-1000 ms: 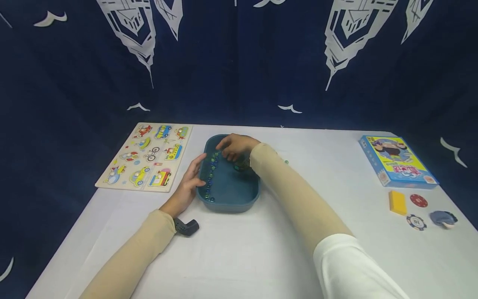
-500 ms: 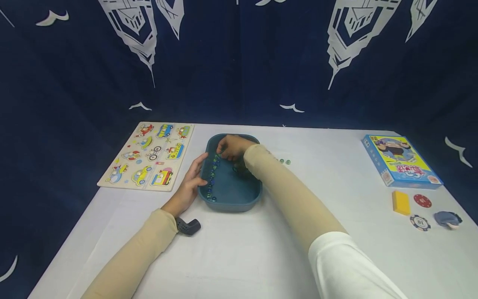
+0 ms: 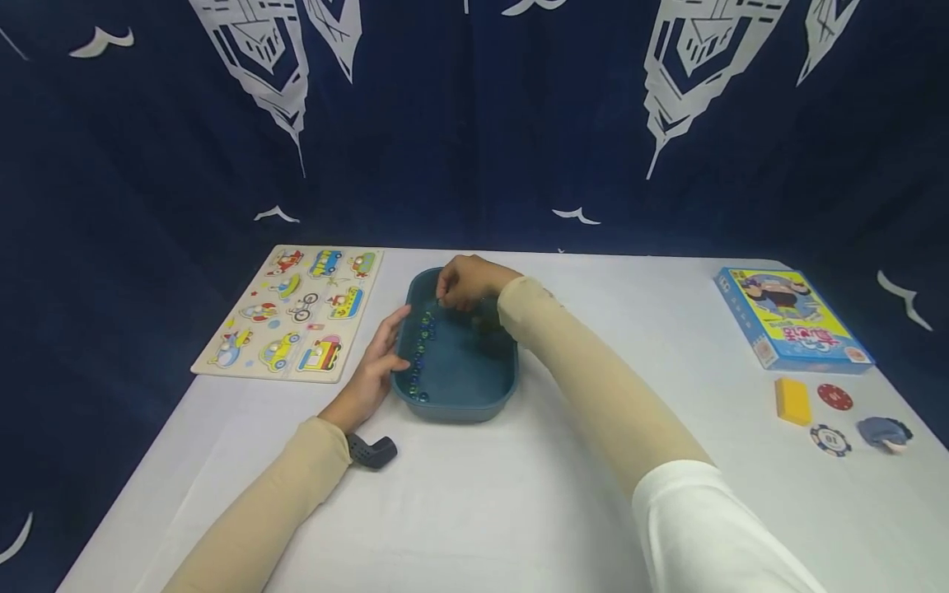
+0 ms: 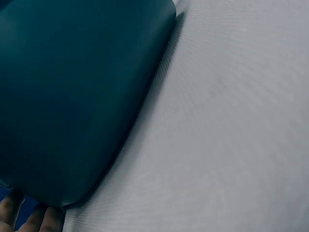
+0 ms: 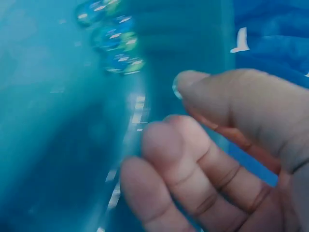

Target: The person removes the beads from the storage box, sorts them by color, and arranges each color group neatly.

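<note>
- Dark blue curtain (image 3: 474,123) hangs behind a white table (image 3: 460,494).
- Blue tray (image 3: 474,362) sits mid-table, open side up, long axis running near to far.
- Left hand (image 3: 374,366) grips its left side, presumably to steady it.
- Right hand (image 3: 469,282) bends narrow over the far end; whether it pinches anything, I cannot tell.
- Marbles (image 3: 420,350) line the left wall lengthwise, probably contained by it.

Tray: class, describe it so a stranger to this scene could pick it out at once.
On the white table, look between the puzzle board at left and the box at right. The blue-green tray stands nearer the board, the left hand against its side. Unlike those neighbours, it is open-topped, with marbles inside.
</note>
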### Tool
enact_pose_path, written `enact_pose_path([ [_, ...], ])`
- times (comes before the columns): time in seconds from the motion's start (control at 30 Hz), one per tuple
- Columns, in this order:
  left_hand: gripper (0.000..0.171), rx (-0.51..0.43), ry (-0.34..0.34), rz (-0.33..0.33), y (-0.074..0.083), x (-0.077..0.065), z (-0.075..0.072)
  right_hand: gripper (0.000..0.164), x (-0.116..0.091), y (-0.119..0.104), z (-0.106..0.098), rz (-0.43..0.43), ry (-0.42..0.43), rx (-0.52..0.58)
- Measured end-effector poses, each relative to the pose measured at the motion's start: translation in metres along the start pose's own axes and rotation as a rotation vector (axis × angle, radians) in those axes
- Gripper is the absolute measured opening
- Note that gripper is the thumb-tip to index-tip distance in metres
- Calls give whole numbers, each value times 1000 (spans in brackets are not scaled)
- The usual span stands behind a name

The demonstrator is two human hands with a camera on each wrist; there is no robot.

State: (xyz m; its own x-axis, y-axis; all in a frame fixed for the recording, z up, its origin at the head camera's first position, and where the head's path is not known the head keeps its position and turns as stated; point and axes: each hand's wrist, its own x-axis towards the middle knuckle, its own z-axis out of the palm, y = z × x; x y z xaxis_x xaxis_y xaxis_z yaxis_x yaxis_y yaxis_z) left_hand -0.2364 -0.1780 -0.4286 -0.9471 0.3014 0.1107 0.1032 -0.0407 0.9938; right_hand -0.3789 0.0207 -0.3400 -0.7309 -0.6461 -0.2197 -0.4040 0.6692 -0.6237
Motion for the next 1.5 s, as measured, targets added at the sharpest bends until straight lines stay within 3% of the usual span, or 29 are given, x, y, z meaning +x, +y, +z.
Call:
enact_pose_path([
  [0.23, 90, 9, 0, 0, -1, 2, 2, 12, -36, 6, -22, -213, 23, 199],
  [0.47, 89, 15, 11, 12, -1, 0, 2, 16, -78, 25, -28, -264, 104, 397],
  [0.73, 89, 2, 24, 10, -2, -1, 2, 19, -122, 67, -20, -212, 312, 462],
  [1.0, 89, -4, 19, 22, 0, 0, 4, 22, -155, 117, -7, -50, 482, 522],
  [1.27, 89, 11, 32, 7, 0, 0, 4, 24, -165, 150, 2, 67, 557, 559],
  [1.5, 89, 24, 23, 16, 2, -2, 4, 25, -163, 172, 11, 91, 567, 564],
])
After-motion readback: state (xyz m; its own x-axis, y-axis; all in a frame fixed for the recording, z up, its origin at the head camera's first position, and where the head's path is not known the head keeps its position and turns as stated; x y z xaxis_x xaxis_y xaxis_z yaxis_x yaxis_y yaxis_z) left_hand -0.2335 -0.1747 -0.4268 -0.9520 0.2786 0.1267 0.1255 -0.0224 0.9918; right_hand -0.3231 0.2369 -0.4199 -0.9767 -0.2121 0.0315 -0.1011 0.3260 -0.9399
